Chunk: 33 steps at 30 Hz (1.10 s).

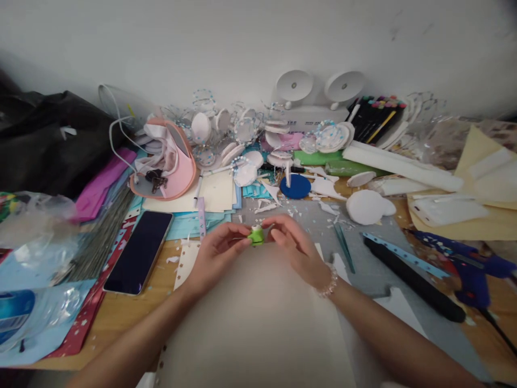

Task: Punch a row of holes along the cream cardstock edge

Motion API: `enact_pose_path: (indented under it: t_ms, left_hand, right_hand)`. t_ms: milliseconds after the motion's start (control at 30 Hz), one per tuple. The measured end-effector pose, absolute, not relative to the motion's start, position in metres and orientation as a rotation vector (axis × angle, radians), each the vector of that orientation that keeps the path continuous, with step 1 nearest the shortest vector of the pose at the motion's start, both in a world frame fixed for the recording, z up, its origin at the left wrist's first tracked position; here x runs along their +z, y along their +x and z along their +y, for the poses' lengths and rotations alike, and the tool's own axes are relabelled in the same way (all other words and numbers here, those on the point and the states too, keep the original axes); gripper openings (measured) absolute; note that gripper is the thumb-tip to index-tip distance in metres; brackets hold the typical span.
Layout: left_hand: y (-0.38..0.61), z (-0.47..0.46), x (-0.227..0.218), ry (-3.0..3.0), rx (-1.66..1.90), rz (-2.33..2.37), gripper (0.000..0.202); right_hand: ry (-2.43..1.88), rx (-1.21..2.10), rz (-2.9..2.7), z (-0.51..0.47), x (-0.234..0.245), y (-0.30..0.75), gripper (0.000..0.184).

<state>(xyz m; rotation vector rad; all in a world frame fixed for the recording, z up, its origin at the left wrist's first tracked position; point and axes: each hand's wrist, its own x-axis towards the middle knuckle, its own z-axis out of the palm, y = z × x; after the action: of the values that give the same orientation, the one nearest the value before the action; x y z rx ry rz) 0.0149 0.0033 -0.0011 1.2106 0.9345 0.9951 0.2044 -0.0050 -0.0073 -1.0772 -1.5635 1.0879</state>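
Between the thumb and fingertips of my left hand (220,253) is a small bright green figure (256,236) with a white top, too small to make out fully. My right hand (297,250), with a beaded bracelet (330,281) at the wrist, curves in from the other side. Its index fingertip reaches the figure's upper edge, and its thumb stands a little apart from the finger. Both hands are above the top end of a large pale sheet (258,318), which covers the space between my forearms.
A phone (139,252) lies left, near a pink visor (177,167). White discs with beaded loops (246,129) crowd the back, with a blue disc (295,186) before them. Right are tweezers (344,249), a black-handled tool (416,280) and a blue glue gun (470,267).
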Motion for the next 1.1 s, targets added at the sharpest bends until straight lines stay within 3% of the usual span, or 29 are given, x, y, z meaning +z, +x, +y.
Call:
enact_pose_path:
  t_ms: [167,367,533,700,1100]
  left_hand:
    - [0.015,-0.002,-0.002,1.704,0.99,0.915,0.013]
    - [0.008,0.004,0.003,2.203,0.79,1.15,0.038]
    - [0.002,0.013,0.01,2.533,0.366,1.161,0.015]
    - [0.0,0.012,0.013,2.59,0.324,1.097,0.02]
    - [-0.004,0.007,0.008,2.822,0.355,1.193,0.021]
  right_hand:
    - [-1.008,1.22,-1.587,-0.006,-0.012,0.199,0.023]
    - [-0.99,1.371,-1.236,0.0,-0.014,0.201,0.02]
    - [-0.908,1.424,-1.09,0.006,-0.014,0.205,0.026]
    - [-0.936,1.487,-1.191,0.003,-0.007,0.207,0.038]
    - [-1.04,1.288,-1.656,0.001,-0.013,0.205,0.041]
